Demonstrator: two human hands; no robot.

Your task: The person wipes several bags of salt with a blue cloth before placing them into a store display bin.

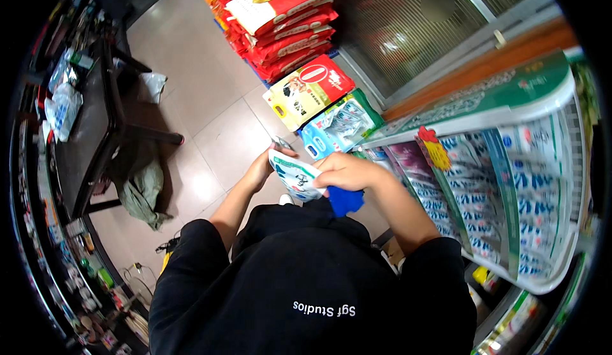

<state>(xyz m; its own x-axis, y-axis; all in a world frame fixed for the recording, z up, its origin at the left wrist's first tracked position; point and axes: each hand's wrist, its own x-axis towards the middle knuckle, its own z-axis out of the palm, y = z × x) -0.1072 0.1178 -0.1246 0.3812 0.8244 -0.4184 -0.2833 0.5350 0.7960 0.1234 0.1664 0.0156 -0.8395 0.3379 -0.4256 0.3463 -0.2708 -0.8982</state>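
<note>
In front of my waist is a white packet (297, 175) with a green band and printed writing, tilted between both hands. My left hand (263, 167) grips its far left side, with the fingers partly hidden behind it. A small greyish thing (281, 142) shows by those fingertips, too blurred to name. My right hand (346, 171) is closed at the packet's right edge, thumb across its face. From under that palm hangs a bright blue cloth (345, 201). Similar white packets (480, 192) fill the display rack (540, 285) at my right.
Red sacks (291, 25) are piled ahead, with a yellow and red bag (311, 89) and a light blue bag (337, 128) nearer. A dark wooden table (91, 130) stands at left, its leg jutting over the tiled floor (220, 130). Stocked shelves (57, 240) run behind it.
</note>
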